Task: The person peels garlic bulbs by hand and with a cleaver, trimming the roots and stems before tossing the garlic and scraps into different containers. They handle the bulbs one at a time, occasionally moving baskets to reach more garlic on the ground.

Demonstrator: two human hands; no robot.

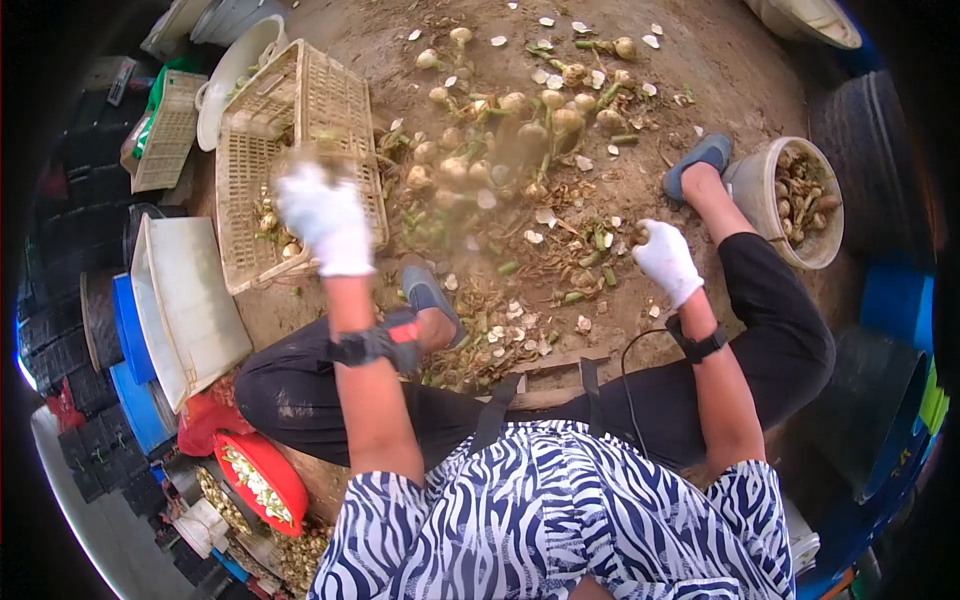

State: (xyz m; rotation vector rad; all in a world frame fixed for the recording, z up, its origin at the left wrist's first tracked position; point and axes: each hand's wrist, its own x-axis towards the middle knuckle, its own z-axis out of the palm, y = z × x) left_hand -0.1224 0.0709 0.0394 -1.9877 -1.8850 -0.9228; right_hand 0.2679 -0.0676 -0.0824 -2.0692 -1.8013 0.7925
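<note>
**What the view leaves unclear**

The left hand is smeared by motion, so its gloved fingers cannot be made out, and it covers part of the woven basket. The right hand closes over something too small to name. A white tub is cut off at the top edge

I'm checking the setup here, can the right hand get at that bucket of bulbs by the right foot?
Probably yes. The right hand is low over the ground beside the white bucket, whose top is open; only the right shin lies between them, and the hand could pass over it.
</note>
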